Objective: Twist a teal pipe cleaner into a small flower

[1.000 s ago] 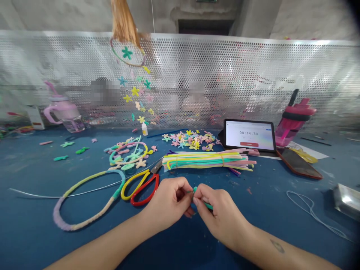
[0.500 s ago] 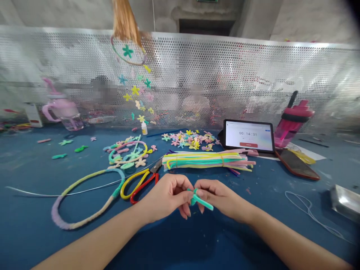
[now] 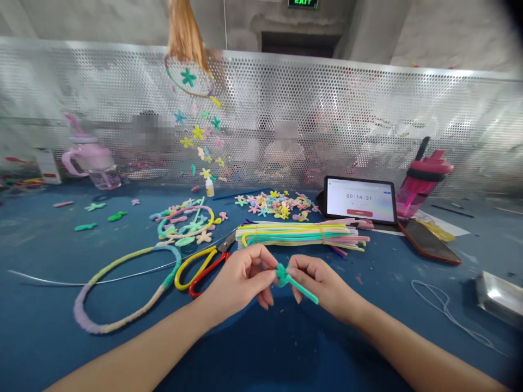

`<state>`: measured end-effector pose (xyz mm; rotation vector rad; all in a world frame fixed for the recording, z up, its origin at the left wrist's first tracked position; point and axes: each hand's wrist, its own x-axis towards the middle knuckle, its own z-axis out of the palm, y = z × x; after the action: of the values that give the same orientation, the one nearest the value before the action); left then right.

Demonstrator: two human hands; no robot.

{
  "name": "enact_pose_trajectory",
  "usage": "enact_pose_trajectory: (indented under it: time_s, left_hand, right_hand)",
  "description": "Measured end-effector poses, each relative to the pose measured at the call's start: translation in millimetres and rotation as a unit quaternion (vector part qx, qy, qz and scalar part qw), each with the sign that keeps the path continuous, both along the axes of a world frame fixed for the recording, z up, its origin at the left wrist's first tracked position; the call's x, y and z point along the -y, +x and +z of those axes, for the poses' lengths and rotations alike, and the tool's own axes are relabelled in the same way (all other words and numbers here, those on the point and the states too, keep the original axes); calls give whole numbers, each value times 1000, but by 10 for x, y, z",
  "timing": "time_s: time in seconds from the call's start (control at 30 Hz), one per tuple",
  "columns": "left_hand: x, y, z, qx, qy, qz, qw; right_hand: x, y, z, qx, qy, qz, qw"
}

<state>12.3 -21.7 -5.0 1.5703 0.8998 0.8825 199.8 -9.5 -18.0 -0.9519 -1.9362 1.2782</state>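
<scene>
Between my two hands is a green pipe cleaner [image 3: 281, 275], bent into a small looped cluster with one straight tail pointing down to the right. My left hand [image 3: 249, 277] pinches the cluster from its left side. On the other side, my right hand [image 3: 321, 283] pinches it near the base of the tail. Scissors [image 3: 204, 264] with yellow and red handles lie just left of my left hand. Beyond the hands lies a banded bundle of pastel pipe cleaners [image 3: 294, 234]. At left rests a fuzzy multicoloured hoop [image 3: 127, 253] across a thin wire.
Behind the bundle sits a pile of pipe-cleaner flowers [image 3: 278, 204]. A tablet [image 3: 360, 198], a phone [image 3: 429, 241] and a pink bottle [image 3: 425, 182] stand or lie at right. A smaller hoop [image 3: 186, 237] holds loose shapes. A perforated metal screen [image 3: 261, 103] bounds the table's back.
My hands have drawn slightly apart and turned the green pipe cleaner, so its looped cluster shows more plainly. The tail now reaches further right.
</scene>
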Motion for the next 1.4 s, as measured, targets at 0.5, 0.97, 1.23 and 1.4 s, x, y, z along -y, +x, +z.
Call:
enact_pose_trajectory:
  time_s: [0.5,0.97,1.23,1.4]
  left_hand:
    - [118,-18,-74,-147,412,78,896]
    - [84,45,38,-31,180,81,980]
    - [67,-21,20,-61,239,63,967]
    - [82,-26,2,-96,282,67,952]
  right_hand:
    - [149,-128,-42,-3,86,-77,993]
    - [201,-95,-10,-3,153,-85,984]
    - [206,-109,-7,22,108,-36,993]
    - [202,-119,-11,29,73,-14,997]
